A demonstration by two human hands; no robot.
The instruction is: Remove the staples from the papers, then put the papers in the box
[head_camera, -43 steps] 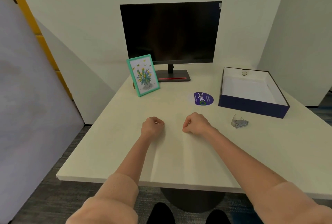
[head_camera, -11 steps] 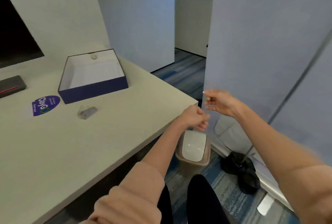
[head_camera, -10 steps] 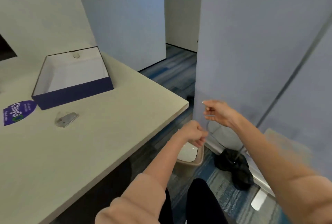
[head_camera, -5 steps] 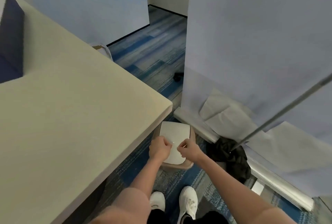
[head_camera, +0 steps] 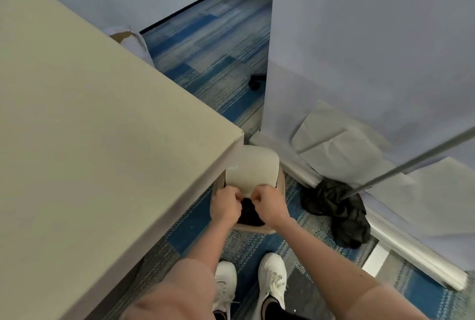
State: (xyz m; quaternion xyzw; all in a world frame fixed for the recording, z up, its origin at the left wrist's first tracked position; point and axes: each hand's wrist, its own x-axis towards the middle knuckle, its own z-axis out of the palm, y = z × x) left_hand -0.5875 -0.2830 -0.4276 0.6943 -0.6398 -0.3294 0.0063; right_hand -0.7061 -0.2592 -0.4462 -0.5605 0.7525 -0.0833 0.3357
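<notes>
Both my hands hover over a small beige waste bin [head_camera: 254, 228] on the floor beside the table corner. My left hand [head_camera: 225, 206] and my right hand [head_camera: 270, 205] are side by side, fingers curled shut at the near edge of the bin's white swing lid [head_camera: 253, 169]. The lid is tilted, and a dark gap shows under my fingers. Anything pinched in the fingers is too small to see. The papers, the box and the staple remover are out of view.
The cream table [head_camera: 102, 139] fills the left, its corner just above the bin. A grey partition [head_camera: 359, 37] stands to the right, with a black cloth [head_camera: 339, 214] and a slanted metal pole [head_camera: 411, 163] at its foot. My white shoes [head_camera: 273, 278] stand on blue carpet.
My view has swung from the table down to the floor. Both hands have come down onto the bin, and its lid has tipped open at the near edge.
</notes>
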